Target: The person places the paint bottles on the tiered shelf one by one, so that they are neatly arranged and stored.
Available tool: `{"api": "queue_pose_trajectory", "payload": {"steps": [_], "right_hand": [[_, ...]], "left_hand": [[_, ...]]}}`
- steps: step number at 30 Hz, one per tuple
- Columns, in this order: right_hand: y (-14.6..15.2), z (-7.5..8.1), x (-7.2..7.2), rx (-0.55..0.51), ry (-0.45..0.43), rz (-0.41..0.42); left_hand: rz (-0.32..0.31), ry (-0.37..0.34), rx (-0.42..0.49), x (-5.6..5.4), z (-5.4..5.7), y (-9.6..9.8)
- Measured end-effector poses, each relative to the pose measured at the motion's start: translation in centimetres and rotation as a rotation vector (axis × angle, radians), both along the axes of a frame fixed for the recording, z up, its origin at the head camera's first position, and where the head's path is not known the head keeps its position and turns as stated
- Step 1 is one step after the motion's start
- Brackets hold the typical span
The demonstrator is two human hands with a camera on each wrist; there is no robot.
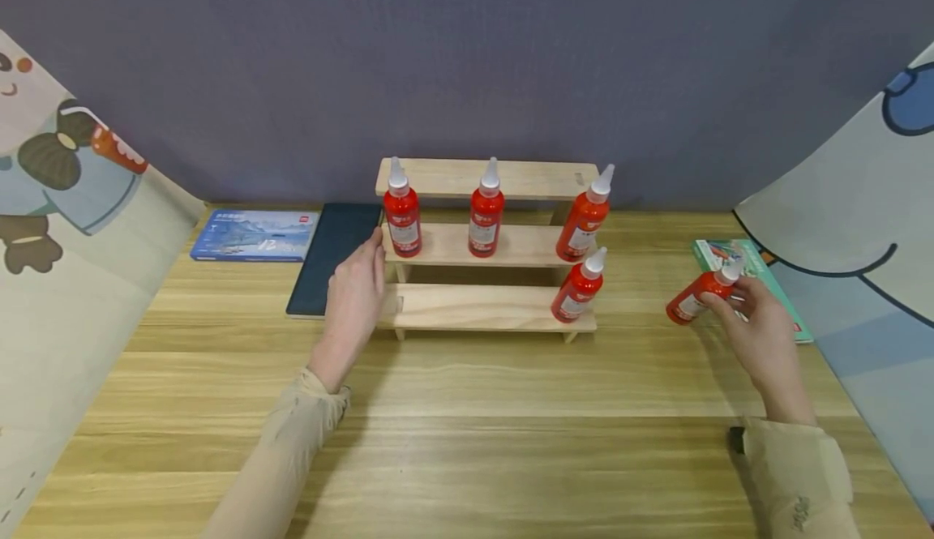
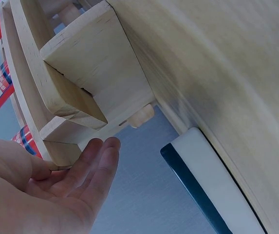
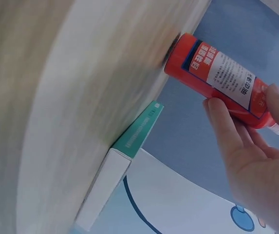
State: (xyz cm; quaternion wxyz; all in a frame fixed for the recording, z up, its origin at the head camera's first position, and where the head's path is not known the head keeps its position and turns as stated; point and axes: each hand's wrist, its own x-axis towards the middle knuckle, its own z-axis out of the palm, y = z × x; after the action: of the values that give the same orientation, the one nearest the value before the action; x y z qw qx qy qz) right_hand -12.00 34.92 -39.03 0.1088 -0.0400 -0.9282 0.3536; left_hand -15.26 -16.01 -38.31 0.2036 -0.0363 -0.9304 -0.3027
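A stepped wooden rack (image 1: 474, 306) bears several red bottles with pale pointed caps. On the middle shelf stand a left bottle (image 1: 404, 223), a centre bottle (image 1: 485, 223) and a right bottle (image 1: 581, 227); another bottle (image 1: 576, 292) is at the lowest shelf's right end. My left hand (image 1: 355, 284) holds the left end of the middle shelf, thumb above and fingers below in the left wrist view. Out to the right, my right hand (image 1: 762, 336) grips a red bottle (image 3: 222, 80) around its upper part. This bottle tilts, its base close to the tabletop; contact is unclear.
Left of the rack lie a dark notebook (image 1: 332, 255) and a blue box (image 1: 255, 235). A green box (image 1: 791, 312) lies behind my right hand, partly covered by it. A grey-blue panel (image 1: 481, 61) rises behind the wooden tabletop (image 1: 474, 458).
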Motion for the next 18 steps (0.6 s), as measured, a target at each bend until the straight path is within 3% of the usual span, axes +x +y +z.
{"api": "queue_pose_trajectory", "payload": {"steps": [10,18], "right_hand": [[-0.9,1.4,1.0,-0.022,0.025,-0.018],[-2.4,3.6,2.5,-0.051,0.065,-0.041]], "left_hand": [[-0.001,0.004,-0.003,0.0,-0.1,-0.1],[-0.004,0.007,-0.005,0.0,-0.1,-0.1]]}}
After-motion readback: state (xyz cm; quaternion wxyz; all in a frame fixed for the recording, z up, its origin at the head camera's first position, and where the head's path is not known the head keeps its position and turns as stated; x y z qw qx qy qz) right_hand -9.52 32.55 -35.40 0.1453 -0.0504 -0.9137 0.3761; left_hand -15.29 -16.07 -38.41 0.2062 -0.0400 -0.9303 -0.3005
